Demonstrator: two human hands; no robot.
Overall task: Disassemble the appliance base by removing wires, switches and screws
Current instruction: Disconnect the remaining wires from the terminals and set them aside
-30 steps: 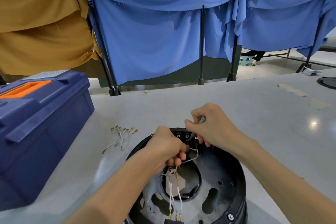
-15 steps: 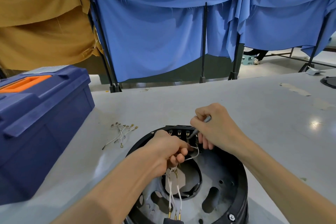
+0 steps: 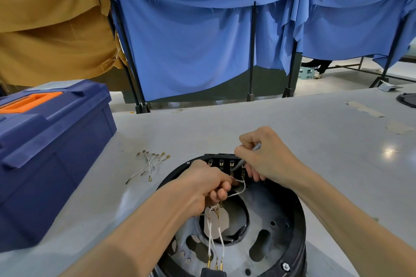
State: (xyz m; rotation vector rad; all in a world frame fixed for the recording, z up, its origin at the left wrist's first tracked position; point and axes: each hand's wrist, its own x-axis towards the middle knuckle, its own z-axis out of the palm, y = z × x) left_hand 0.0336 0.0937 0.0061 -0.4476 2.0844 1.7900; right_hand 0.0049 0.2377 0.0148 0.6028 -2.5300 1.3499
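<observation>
A round black appliance base (image 3: 288,227) lies open side up on the grey table, with a row of terminals (image 3: 221,163) along its far rim. My left hand (image 3: 207,186) pinches a white wire (image 3: 240,191) that loops to a terminal. My right hand (image 3: 263,159) grips a thin grey screwdriver (image 3: 239,162), its tip down on a terminal. Several more white wires (image 3: 213,238) with brass ends hang from my left hand to a black connector (image 3: 212,273) at the near rim.
A bundle of loose white wires (image 3: 149,164) lies on the table left of the base. A dark blue toolbox (image 3: 49,141) with an orange handle stands at the left. Blue and tan cloths hang behind the table (image 3: 315,141). Another black part (image 3: 407,99) sits at the far right edge.
My right hand has shifted slightly, bringing the screwdriver tip lower onto the terminal row. My left hand keeps its hold on the wire. The view has tilted up a little.
</observation>
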